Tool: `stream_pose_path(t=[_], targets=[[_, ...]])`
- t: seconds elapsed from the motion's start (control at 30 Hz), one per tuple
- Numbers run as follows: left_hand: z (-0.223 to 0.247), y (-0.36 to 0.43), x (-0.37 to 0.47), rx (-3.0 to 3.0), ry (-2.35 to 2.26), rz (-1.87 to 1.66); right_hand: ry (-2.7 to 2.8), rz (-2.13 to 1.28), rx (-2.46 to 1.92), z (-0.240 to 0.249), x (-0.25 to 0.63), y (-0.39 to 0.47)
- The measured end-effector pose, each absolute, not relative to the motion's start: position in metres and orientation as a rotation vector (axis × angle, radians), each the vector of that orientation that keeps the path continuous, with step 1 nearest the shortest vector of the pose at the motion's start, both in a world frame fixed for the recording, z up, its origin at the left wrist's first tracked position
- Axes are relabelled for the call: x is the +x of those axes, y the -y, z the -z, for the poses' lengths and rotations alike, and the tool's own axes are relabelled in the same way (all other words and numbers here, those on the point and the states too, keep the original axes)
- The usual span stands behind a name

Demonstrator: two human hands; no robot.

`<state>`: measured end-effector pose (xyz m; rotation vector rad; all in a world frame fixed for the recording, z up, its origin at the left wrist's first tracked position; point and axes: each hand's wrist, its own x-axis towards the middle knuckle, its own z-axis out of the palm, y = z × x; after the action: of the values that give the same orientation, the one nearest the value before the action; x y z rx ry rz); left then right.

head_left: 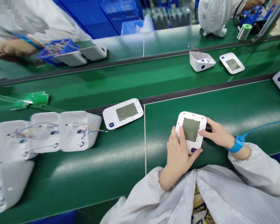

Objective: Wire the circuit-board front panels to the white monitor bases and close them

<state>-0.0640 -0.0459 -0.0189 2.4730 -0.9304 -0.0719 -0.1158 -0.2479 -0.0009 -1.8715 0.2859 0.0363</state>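
Observation:
Between my two hands is a white front panel (191, 128) with a grey display and a small dark blue button at its near end. My left hand (177, 152) grips its left side and near edge. On the right edge, my right hand (216, 132) pinches the panel between thumb and fingers; a blue wrist strap sits at that wrist. To the left, another white front panel (110, 113) with a screen lies on the green bench. Beside it stand several white housings (73, 137) with thin wires inside, in a row.
A dark rail (172, 93) separates the bench from the green conveyor, where a white housing (200, 63) and a front panel (226, 59) lie. Green circuit boards (39, 99) are at left. Opposite are a co-worker's hand (18, 48), a blue bin (51, 51) and a fan (211, 15).

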Motion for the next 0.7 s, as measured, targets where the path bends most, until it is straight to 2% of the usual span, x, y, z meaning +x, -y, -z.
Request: stream_pose_path(t=[0.23,0.47,0.57,0.7], targets=[[0.009,0.079,0.027,1.959,0.633,0.474,-0.203,-0.198,-1.852,-0.01,-0.1,0.267],[0.008,0.093,0.03,1.85,0.557,0.358,-0.278,-0.198,-1.622,-0.009,-0.097,0.268],[0.009,0.098,0.016,1.796,0.472,0.297,-0.373,-0.052,-1.605,-0.003,-0.089,0.26],[0.01,0.107,0.003,1.744,0.315,0.255,-0.663,0.311,-1.881,0.005,-0.073,0.246]])
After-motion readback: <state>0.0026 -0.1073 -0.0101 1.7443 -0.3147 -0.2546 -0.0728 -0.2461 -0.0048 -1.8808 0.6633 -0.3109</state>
